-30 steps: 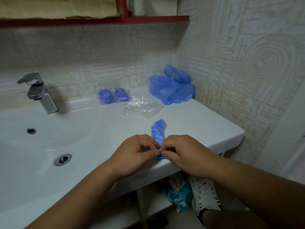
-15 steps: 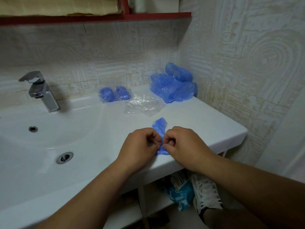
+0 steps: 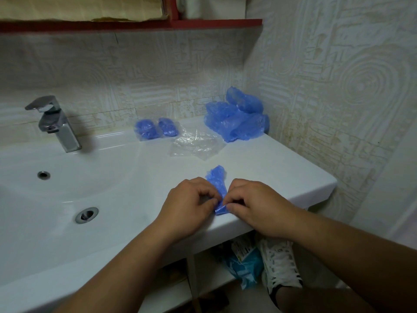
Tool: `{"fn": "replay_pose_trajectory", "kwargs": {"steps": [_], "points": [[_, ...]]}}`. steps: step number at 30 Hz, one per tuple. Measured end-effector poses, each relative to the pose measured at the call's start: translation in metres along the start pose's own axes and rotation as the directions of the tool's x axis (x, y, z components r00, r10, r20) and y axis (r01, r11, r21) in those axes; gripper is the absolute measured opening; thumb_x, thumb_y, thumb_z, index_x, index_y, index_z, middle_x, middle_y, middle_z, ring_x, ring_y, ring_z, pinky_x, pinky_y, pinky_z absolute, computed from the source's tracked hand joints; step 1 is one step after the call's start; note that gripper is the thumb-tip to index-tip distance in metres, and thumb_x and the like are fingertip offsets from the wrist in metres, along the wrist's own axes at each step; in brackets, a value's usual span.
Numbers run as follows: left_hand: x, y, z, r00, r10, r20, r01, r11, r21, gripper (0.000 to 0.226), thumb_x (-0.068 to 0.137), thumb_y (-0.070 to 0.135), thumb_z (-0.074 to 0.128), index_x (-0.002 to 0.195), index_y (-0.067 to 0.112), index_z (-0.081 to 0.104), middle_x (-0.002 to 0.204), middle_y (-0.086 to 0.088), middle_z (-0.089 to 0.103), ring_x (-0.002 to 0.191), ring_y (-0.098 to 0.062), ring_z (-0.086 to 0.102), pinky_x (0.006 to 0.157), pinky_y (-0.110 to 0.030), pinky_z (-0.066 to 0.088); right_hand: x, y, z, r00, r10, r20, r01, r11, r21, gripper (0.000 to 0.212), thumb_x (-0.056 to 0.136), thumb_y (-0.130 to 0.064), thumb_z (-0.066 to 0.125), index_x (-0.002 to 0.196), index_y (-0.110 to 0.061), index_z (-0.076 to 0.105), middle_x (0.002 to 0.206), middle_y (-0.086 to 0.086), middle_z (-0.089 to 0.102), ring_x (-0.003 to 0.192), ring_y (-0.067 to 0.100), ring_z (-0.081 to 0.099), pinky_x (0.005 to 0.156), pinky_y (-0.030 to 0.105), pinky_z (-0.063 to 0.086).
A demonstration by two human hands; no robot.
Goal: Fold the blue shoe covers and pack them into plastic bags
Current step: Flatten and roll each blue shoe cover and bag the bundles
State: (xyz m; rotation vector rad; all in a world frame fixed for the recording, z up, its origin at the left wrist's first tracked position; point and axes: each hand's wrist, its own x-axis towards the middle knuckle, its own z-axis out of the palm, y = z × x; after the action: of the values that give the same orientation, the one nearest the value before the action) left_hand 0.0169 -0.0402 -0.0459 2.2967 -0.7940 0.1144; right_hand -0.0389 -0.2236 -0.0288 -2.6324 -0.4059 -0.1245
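Note:
A blue shoe cover [image 3: 218, 180] lies as a narrow strip on the white counter [image 3: 282, 168] near its front edge. My left hand [image 3: 188, 205] and my right hand [image 3: 252, 203] pinch its near end from either side with curled fingers. Behind it lies a flat clear plastic bag [image 3: 196, 144]. A loose heap of blue shoe covers [image 3: 237, 119] sits in the back right corner. Two folded covers packed in clear bags [image 3: 155, 128] rest against the back wall.
A white basin [image 3: 67, 188] with a drain [image 3: 86, 214] fills the left side, and a chrome faucet [image 3: 56, 123] stands behind it. Tiled walls close the back and right. Under the counter are a blue packet [image 3: 246, 265] and my white shoe [image 3: 279, 265].
Both hands have stayed on the near end of the shoe cover, working it with the fingertips. The view has shifted slightly.

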Motion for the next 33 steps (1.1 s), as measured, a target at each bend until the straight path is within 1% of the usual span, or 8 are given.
{"fn": "replay_pose_trajectory", "kwargs": {"steps": [6,10,13,16,20,24,29,33], "points": [[-0.003,0.003,-0.003,0.999,-0.036,0.026,0.04,0.987,-0.155,0.038,0.082,0.047,0.048,0.078,0.023,0.077,0.09,0.013,0.071,0.09,-0.004,0.065,0.086,-0.038,0.05,0.006,0.0,0.001,0.991,0.105,-0.088,-0.098,0.992,0.079,0.011,0.093,-0.028,0.062,0.089,-0.025,0.072,0.081,-0.011,0.065,0.077,0.003,0.058,0.067,0.019,0.039],[-0.001,0.004,0.001,0.994,-0.103,-0.023,0.1,0.988,-0.115,0.008,0.084,0.025,0.07,0.078,0.027,0.075,0.081,0.014,0.071,0.078,-0.004,0.065,0.079,-0.035,0.053,0.013,0.0,0.008,0.968,0.17,-0.187,-0.152,0.983,0.103,0.002,0.086,-0.027,0.071,0.087,-0.027,0.069,0.068,-0.013,0.058,0.067,0.003,0.055,0.064,0.019,0.042],[0.002,0.005,0.003,0.989,-0.13,-0.076,0.125,0.99,-0.071,0.014,0.079,0.017,0.075,0.077,0.029,0.068,0.079,0.013,0.069,0.076,-0.006,0.064,0.076,-0.033,0.054,0.014,-0.001,0.01,0.961,0.165,-0.224,-0.149,0.985,0.087,0.008,0.085,-0.026,0.073,0.083,-0.025,0.065,0.071,-0.011,0.059,0.068,0.005,0.056,0.067,0.023,0.046],[0.003,0.007,0.003,0.987,-0.144,-0.077,0.141,0.989,-0.04,0.014,0.08,0.018,0.076,0.073,0.028,0.069,0.075,0.013,0.069,0.072,-0.005,0.063,0.073,-0.032,0.053,0.012,0.001,0.006,0.978,0.103,-0.182,-0.094,0.994,0.053,0.002,0.087,-0.028,0.07,0.087,-0.027,0.071,0.084,-0.01,0.062,0.077,0.006,0.058,0.075,0.027,0.05],[0.001,0.01,0.001,0.989,-0.133,-0.059,0.133,0.991,-0.009,0.015,0.084,0.019,0.071,0.072,0.028,0.073,0.077,0.013,0.071,0.074,-0.004,0.064,0.073,-0.029,0.053,0.006,0.002,-0.001,0.998,0.046,-0.047,-0.047,0.999,-0.011,0.026,0.086,-0.038,0.07,0.11,-0.029,0.072,0.102,-0.013,0.056,0.089,0.003,0.054,0.086,0.023,0.047],[-0.005,0.009,-0.005,0.998,-0.057,0.01,0.057,0.998,-0.025,0.012,0.071,0.031,0.068,0.08,0.031,0.076,0.09,0.017,0.071,0.087,-0.001,0.064,0.083,-0.028,0.052,0.003,0.0,-0.003,0.998,0.055,-0.035,-0.054,0.998,0.02,0.026,0.087,-0.026,0.071,0.113,-0.028,0.07,0.106,-0.015,0.053,0.096,0.003,0.055,0.094,0.022,0.048],[-0.022,0.009,-0.008,0.996,0.049,0.069,-0.055,0.994,0.092,0.026,0.07,0.037,0.084,0.095,0.033,0.076,0.101,0.022,0.069,0.098,0.004,0.059,0.087,-0.011,0.043,-0.007,0.001,-0.005,1.0,0.017,0.026,-0.017,1.0,0.012,0.024,0.077,-0.031,0.08,0.1,-0.033,0.072,0.102,-0.018,0.056,0.093,0.0,0.057,0.087,0.016,0.048],[-0.028,0.011,-0.006,1.0,-0.003,0.018,0.004,1.0,-0.013,0.013,0.079,0.033,0.079,0.091,0.034,0.074,0.089,0.021,0.07,0.085,0.0,0.062,0.078,-0.021,0.05,-0.01,-0.002,-0.005,1.0,0.005,-0.013,-0.005,0.999,0.046,0.007,0.085,-0.031,0.074,0.092,-0.033,0.072,0.09,-0.015,0.062,0.082,0.002,0.059,0.077,0.022,0.05]]}}
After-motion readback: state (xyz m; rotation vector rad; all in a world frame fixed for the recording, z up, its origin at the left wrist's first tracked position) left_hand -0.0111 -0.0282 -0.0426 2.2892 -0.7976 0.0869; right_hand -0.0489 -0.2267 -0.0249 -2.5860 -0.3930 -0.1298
